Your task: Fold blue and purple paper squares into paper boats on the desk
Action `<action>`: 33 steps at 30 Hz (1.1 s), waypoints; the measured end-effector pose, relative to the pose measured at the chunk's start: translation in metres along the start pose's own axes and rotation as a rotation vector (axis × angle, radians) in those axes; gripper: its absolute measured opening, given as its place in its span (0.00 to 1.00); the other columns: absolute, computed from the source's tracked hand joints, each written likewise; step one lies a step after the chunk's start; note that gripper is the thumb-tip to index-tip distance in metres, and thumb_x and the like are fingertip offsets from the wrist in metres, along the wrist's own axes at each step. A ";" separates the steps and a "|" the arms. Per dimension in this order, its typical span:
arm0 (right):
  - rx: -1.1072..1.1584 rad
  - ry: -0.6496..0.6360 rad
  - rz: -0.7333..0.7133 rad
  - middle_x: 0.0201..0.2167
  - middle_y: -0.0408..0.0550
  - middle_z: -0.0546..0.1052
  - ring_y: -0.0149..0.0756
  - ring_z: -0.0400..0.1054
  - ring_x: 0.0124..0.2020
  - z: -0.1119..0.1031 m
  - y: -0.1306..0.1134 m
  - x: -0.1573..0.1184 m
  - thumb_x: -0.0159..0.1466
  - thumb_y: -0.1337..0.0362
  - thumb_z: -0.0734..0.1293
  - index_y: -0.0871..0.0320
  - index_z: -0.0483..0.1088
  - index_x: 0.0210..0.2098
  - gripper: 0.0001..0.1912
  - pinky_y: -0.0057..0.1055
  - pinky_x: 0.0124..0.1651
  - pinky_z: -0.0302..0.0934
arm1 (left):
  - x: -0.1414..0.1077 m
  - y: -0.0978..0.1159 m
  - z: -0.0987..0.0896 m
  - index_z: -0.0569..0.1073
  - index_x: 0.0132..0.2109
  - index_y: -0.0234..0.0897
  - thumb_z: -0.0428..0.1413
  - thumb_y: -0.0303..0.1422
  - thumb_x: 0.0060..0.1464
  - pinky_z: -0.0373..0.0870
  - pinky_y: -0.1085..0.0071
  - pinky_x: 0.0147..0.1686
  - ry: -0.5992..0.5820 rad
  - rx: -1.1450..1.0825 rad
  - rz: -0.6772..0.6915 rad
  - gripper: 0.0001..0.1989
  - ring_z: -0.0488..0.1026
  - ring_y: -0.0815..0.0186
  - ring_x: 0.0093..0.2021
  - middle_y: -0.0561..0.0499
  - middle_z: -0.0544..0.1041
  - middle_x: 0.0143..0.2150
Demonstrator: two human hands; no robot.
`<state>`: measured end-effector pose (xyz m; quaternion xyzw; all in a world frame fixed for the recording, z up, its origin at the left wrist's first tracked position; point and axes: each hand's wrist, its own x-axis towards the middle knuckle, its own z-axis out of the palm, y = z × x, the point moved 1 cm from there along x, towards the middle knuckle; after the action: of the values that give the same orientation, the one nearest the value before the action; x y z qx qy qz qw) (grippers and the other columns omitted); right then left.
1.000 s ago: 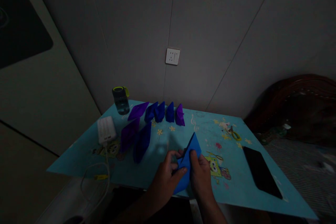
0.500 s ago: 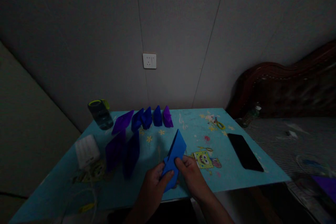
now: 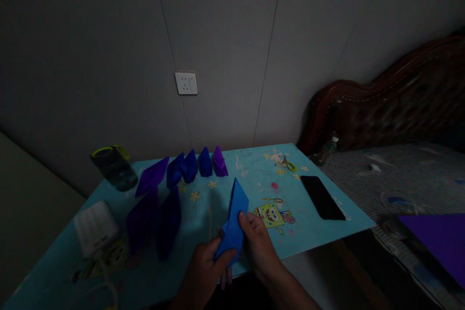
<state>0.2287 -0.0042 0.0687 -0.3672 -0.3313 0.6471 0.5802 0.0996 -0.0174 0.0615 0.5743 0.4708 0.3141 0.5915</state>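
Over the near edge of the table [image 3: 308, 240], grips the folded blue paper [image 3: 235, 225], pinching its near end in the left hand [image 3: 208, 262] and its right side in the right hand [image 3: 257, 238]. Has purple and dark-blue folded papers [image 3: 205, 163] on the table's left and far parts, a flat black device [image 3: 322, 197] near the table's right edge.

The person's left grip [image 3: 209, 257] and right grip [image 3: 257, 235] are bare, with rounded thumb tips; the right forearm [image 3: 285, 283] is bare down to the frame's edge. Whether the dark patch [image 3: 252, 295] between is clothing cannot be told.
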 end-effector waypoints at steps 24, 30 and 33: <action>-0.217 0.175 -0.133 0.22 0.45 0.78 0.37 0.72 0.22 -0.038 -0.024 0.006 0.59 0.46 0.70 0.58 0.72 0.28 0.20 0.29 0.24 0.66 | -0.011 0.002 0.002 0.69 0.29 0.37 0.55 0.44 0.54 0.56 0.78 0.15 -0.111 0.013 -0.116 0.15 0.64 0.72 0.14 0.59 0.66 0.14; -0.231 0.231 -0.052 0.26 0.50 0.81 0.40 0.75 0.25 -0.039 -0.031 0.004 0.56 0.42 0.71 0.59 0.72 0.39 0.26 0.31 0.24 0.68 | -0.020 0.006 -0.003 0.68 0.27 0.37 0.54 0.40 0.54 0.56 0.77 0.16 -0.149 0.119 -0.116 0.13 0.63 0.72 0.15 0.60 0.64 0.14; -0.234 0.318 -0.098 0.22 0.49 0.80 0.40 0.75 0.22 -0.036 -0.035 -0.001 0.55 0.41 0.71 0.58 0.70 0.34 0.25 0.30 0.22 0.68 | -0.025 0.006 -0.005 0.69 0.28 0.37 0.53 0.40 0.55 0.57 0.77 0.16 -0.167 0.115 -0.120 0.13 0.64 0.71 0.16 0.59 0.64 0.15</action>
<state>0.2776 -0.0010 0.0798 -0.5132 -0.3261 0.5092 0.6091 0.0875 -0.0371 0.0730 0.6022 0.4706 0.2014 0.6126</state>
